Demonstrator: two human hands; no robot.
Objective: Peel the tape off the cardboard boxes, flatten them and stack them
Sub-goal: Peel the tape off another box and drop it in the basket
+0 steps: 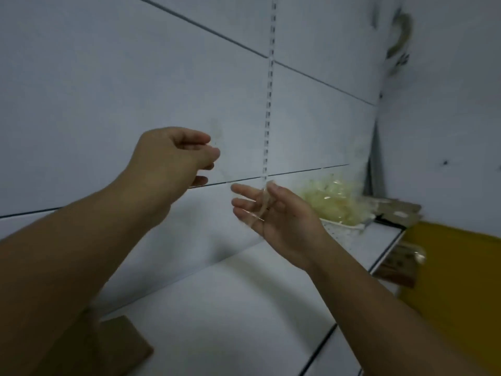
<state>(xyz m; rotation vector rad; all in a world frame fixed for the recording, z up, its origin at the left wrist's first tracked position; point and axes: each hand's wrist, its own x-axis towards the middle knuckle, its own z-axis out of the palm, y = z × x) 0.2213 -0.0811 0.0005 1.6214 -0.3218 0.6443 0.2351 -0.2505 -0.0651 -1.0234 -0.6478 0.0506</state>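
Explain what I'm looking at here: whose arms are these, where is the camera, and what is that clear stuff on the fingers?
There is no robot. The single picture comes from a camera worn on a person's head, looking forward and down, so the two bare arms are the wearer's own. The left hand is raised with fingers curled, and a faint clear strip seems to run from it. The right hand is open, with a strip of clear tape stuck across its fingers. Below is a white shelf. A heap of yellowish crumpled tape lies at its far end, with cardboard beside it. Another cardboard piece shows at bottom left.
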